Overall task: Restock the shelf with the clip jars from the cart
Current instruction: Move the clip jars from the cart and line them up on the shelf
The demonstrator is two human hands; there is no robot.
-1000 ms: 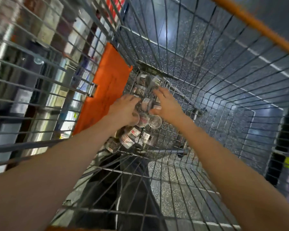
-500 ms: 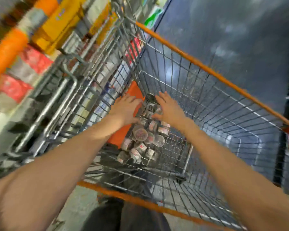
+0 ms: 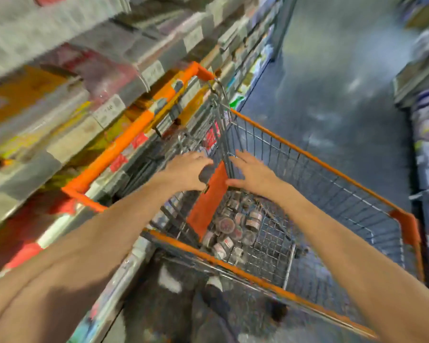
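Lying in a loose heap on the wire floor of the cart (image 3: pixel 332 179), near-left corner, the clip jars (image 3: pixel 229 231) are small, clear and round with red-and-white labels, some on their sides, some lid up. An orange flap (image 3: pixel 208 199) stands just left of the heap against the cart's left wall.

Left hand (image 3: pixel 187 173) is raised above the jars, beside the top of the flap, fingers curved with thumb opposed around a dark blurred patch; cannot tell whether it holds a jar. Right hand (image 3: pixel 253 173) is up at the same height, just right of the flap's top, fingers spread and fairly straight, thumb pointing toward the flap; nothing seen in it, though motion blur leaves this unclear. Hands are close but apart, neither touching the heap.

Orange cart handle (image 3: pixel 124 142) sits further left. Shelf (image 3: pixel 89 78) with price tags and blurred goods runs along the left. Dark speckled floor (image 3: pixel 332 82) stretches far and right.
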